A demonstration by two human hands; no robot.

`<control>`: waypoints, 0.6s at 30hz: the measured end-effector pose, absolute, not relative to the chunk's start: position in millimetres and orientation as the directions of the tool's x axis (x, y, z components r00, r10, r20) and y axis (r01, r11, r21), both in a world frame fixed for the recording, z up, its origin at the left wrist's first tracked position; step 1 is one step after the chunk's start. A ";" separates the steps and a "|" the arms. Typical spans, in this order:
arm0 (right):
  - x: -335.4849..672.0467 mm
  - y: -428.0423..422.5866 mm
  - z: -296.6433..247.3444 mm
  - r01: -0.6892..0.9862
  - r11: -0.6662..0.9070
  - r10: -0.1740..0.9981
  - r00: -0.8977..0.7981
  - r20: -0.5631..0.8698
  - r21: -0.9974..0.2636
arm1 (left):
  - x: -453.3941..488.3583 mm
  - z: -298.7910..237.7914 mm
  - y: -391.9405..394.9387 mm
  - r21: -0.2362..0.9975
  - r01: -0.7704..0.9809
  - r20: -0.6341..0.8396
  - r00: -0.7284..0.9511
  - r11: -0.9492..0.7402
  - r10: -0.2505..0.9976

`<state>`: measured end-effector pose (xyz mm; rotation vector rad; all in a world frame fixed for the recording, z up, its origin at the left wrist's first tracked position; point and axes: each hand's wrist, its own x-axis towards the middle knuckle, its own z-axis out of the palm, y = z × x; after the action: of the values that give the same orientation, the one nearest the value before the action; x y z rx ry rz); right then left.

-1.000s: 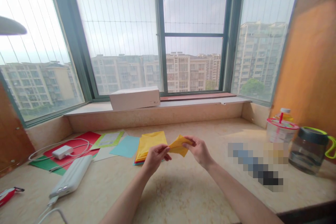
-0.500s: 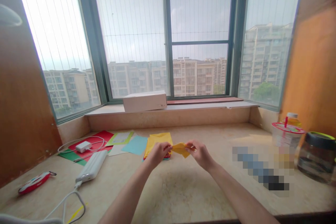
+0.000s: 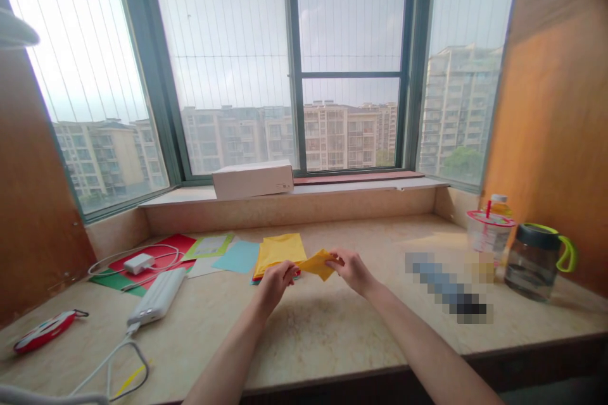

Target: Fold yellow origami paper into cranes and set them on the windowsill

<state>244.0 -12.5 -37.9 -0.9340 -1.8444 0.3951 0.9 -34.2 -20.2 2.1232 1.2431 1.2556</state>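
A folded piece of yellow paper (image 3: 319, 264) is held up just above the countertop, with pointed corners and one tip hanging down. My right hand (image 3: 354, 271) pinches its right corner between thumb and fingertips. On the other side, my left hand (image 3: 275, 286) has its fingers closed at the paper's left tip; the exact contact is partly hidden. Right behind the left hand lies a stack of paper sheets with yellow paper (image 3: 280, 248) on top and red and blue edges showing beneath. A light blue sheet (image 3: 237, 257) lies beside that stack.
To the left are a white power bank (image 3: 158, 296) with cables, a white charger (image 3: 139, 263), red paper (image 3: 178, 245) and a red-and-white pouch (image 3: 47, 332). On the right stand a lidded cup (image 3: 489, 237) and a dark-lidded bottle (image 3: 531, 266). A white box (image 3: 253, 180) sits on the sill.
The view has shifted, so the scene sits further left. The folded yellow paper now shows more of its face, tilted with a corner down, and the left fingers sit lower against it.
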 end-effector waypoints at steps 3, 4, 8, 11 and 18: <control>244.2 -14.1 -39.0 0.451 0.645 0.750 -0.222 0.623 -0.617 | -0.5 -21.6 -37.0 0.656 0.522 0.516 0.216 -0.545 0.829; 244.6 -14.8 -39.0 0.457 0.644 0.751 -0.224 0.622 -0.613 | -0.2 -21.9 -38.1 0.655 0.524 0.518 0.213 -0.544 0.829; 246.8 -16.7 -39.0 0.460 0.643 0.753 -0.231 0.617 -0.612 | 1.8 -20.9 -42.0 0.662 0.521 0.508 0.217 -0.539 0.833; 248.7 -15.6 -39.4 0.463 0.644 0.753 -0.240 0.613 -0.609 | 1.9 -18.8 -44.3 0.658 0.533 0.508 0.207 -0.532 0.836; 250.9 -14.3 -36.8 0.464 0.655 0.738 -0.226 0.636 -0.596 | 3.0 -18.8 -42.1 0.613 0.619 0.555 0.105 -0.491 0.825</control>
<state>250.9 -14.3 -36.8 -0.9504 -1.8750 0.3444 3.0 -42.1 -18.8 2.1550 1.4416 1.3307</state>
